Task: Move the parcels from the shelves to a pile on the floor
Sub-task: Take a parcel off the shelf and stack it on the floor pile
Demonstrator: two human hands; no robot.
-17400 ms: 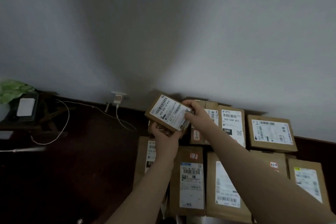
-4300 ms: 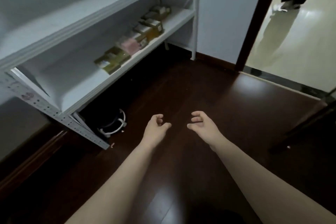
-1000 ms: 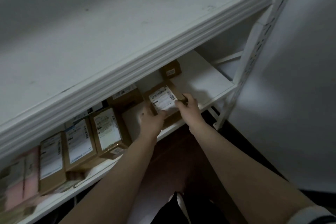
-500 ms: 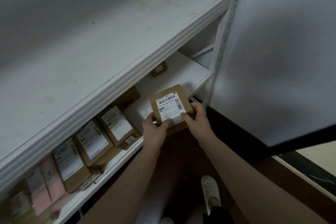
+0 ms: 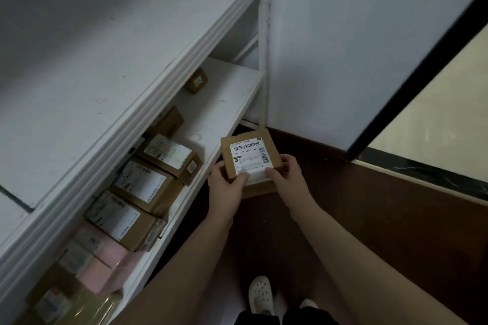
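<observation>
Left hand (image 5: 224,188) and right hand (image 5: 287,175) clasp parcel (image 5: 247,155), arms extended.

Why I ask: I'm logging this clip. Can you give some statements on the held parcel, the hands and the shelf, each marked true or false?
1. The left hand and right hand both hold one brown parcel. True.
2. That parcel lies on the lower shelf. False: it is held in front of the shelf's edge, over the dark floor.
3. The lower shelf holds nothing. False: several labelled boxes lie on it.
4. A pink parcel lies on the lower shelf. True.
</observation>
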